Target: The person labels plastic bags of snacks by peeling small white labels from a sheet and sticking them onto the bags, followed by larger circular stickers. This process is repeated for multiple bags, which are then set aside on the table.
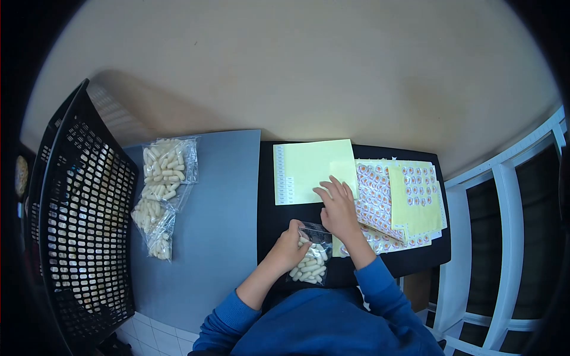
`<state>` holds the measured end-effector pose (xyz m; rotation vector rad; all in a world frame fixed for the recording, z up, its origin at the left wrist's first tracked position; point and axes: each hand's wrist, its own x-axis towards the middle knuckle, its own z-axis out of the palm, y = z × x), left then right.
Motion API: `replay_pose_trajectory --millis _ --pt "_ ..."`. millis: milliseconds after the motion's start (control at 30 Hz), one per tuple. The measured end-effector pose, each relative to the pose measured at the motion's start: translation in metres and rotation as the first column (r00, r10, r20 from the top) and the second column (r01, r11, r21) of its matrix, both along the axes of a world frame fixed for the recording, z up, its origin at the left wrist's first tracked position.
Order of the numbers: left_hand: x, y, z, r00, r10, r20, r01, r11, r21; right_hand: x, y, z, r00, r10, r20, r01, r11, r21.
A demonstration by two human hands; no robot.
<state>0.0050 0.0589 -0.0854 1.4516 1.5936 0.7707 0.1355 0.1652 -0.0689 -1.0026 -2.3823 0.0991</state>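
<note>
Blue sweater cloth lay nearest the camera, its sleeves leading to both hands. The left hand held a clear bag by its far left part, thumb closed over the plastic. This narrow grip probably steadied the bag, its white pieces gathered toward the near end. The right hand reached over the right part of a yellow sheet, fingers bent and moderately wide. Nothing showed between them; contact with the sheet could not be confirmed.

Small labels lined the sheet's left side, a position that seemed to suit easy access. Sticker sheets overlapped to the right, presumably stacked to save room on the black mat. Left of the mat, a grey board carried filled bags along its left side, apparently grouped away from the hands. A black basket stood at far left, beside the board.
</note>
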Motion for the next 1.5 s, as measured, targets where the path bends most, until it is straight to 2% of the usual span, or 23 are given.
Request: replay_pose_trajectory --millis 100,167,200,267,333,367,500,533,567,633,667,700,767,800,867,933,967,1033,1133,1300,1367,1433,1500 --pt "-0.003 0.005 0.004 1.0 -0.026 0.003 0.026 0.991 -0.13 -0.006 0.017 -0.024 0.998 -0.006 0.061 0.001 0.997 0.083" --pt "-0.006 0.005 0.0 0.999 -0.034 0.007 0.035 0.978 -0.204 0.0 0.03 -0.028 0.984 0.036 -0.173 -0.069 0.979 -0.191" --pt "-0.007 0.005 -0.006 1.0 -0.022 -0.001 0.022 0.985 -0.173 0.0 0.034 -0.009 0.944 -0.031 -0.327 -0.041 0.977 -0.21" --pt "-0.007 0.004 -0.01 1.0 -0.002 -0.017 0.0 0.991 -0.137 0.01 0.043 0.017 0.857 -0.138 -0.496 0.087 0.988 -0.124" --pt "-0.006 0.005 -0.007 1.0 0.0 -0.024 -0.003 0.99 -0.14 0.021 0.05 0.043 0.772 -0.131 -0.621 0.107 0.991 -0.076" --pt "-0.006 0.006 -0.004 0.999 0.006 -0.036 -0.01 0.991 -0.132 0.027 0.048 0.053 0.781 -0.114 -0.614 0.148 0.989 0.004" --pt "-0.009 0.008 -0.001 0.999 0.046 -0.029 -0.05 0.984 -0.169 0.04 0.019 0.069 0.762 -0.007 -0.647 0.057 0.997 0.057" --pt "-0.006 0.006 0.001 0.995 0.091 -0.035 -0.093 0.993 -0.067 0.04 0.007 0.068 0.758 0.029 -0.651 0.028 0.997 0.077" --pt "-0.007 0.002 -0.004 0.983 0.077 -0.164 -0.078 0.997 0.002 0.041 -0.005 0.063 0.777 0.059 -0.627 0.009 0.994 0.104" --pt "-0.022 -0.027 -0.004 0.996 0.044 -0.078 -0.018 0.95 0.311 0.038 -0.032 0.054 0.807 0.143 -0.572 -0.075 0.987 0.142" --pt "-0.03 -0.034 0.002 0.776 0.124 0.619 -0.254 0.959 0.127 0.038 -0.045 0.045 0.82 0.205 -0.535 -0.138 0.977 0.164" --pt "-0.032 -0.038 0.014 0.137 0.227 0.964 -0.296 0.938 -0.179 0.04 -0.053 0.035 0.826 0.262 -0.499 -0.202 0.964 0.171" --pt "-0.018 -0.041 0.051 -0.03 0.31 0.95 -0.286 0.908 -0.306 0.04 -0.065 0.018 0.835 0.282 -0.473 -0.26 0.959 0.113" --pt "-0.016 -0.047 0.044 -0.025 0.315 0.949 -0.271 0.911 -0.31 0.04 -0.071 0.007 0.833 0.284 -0.474 -0.284 0.956 0.074" --pt "-0.018 -0.061 0.028 0.397 0.53 0.749 -0.559 0.787 -0.261 0.036 -0.077 -0.001 0.833 0.271 -0.482 -0.294 0.955 0.029" --pt "-0.015 -0.057 0.033 0.38 0.56 0.736 -0.578 0.765 -0.284 0.031 -0.079 0.001 0.861 0.284 -0.421 -0.377 0.913 -0.156" --pt "-0.012 -0.056 0.034 0.353 0.59 0.726 -0.606 0.736 -0.303 0.027 -0.081 0.004 0.838 0.272 -0.473 -0.409 0.887 -0.214" --pt "-0.004 -0.052 0.035 0.402 0.579 0.709 -0.605 0.75 -0.269 0.024 -0.083 0.015 0.763 0.243 -0.599 -0.489 0.824 -0.288" --pt "0.004 -0.05 0.034 0.502 0.539 0.677 -0.598 0.781 -0.179 0.014 -0.083 0.019 0.73 0.137 -0.669 -0.438 0.846 -0.305" --pt "0.028 -0.025 0.04 0.501 0.416 0.759 -0.546 0.832 -0.096 0.012 -0.067 0.021 0.787 0.076 -0.612 -0.287 0.924 -0.254" --pt "0.039 -0.014 0.047 0.437 0.396 0.807 -0.529 0.839 -0.126 0.017 -0.06 0.023 0.794 0.031 -0.607 -0.215 0.949 -0.232" --pt "0.047 -0.004 0.053 0.392 0.412 0.822 -0.535 0.829 -0.16 0.022 -0.053 0.021 0.785 0.033 -0.619 -0.219 0.949 -0.227" --pt "0.052 0.006 0.059 0.351 0.386 0.853 -0.459 0.865 -0.202 0.027 -0.046 0.022 0.745 -0.035 -0.666 -0.166 0.957 -0.236"
